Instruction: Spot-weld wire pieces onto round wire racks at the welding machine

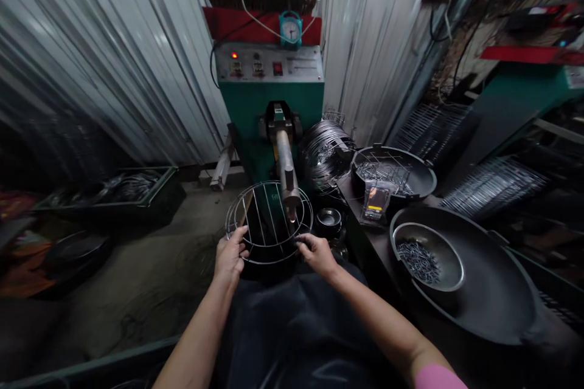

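Observation:
A round wire rack [269, 245] with parallel bars is held level in front of the green machine [241, 103]. My left hand [232, 252] grips its near left rim, fingers closed on the wire. At the near right rim, my right hand [314, 250] is pinched with fingertips at the wire; whether a small piece is also between them cannot be made out. The machine's metal electrode arm [286, 164] reaches out over the right part of the rack, and a small orange glow shows at its tip.
Right of the machine lie a coil of wire [325, 155], a pan with wire pieces [422, 176] and a large pan [493, 285] holding a bowl of small metal parts [418, 262]. A green bin [157, 194] stands left on the floor.

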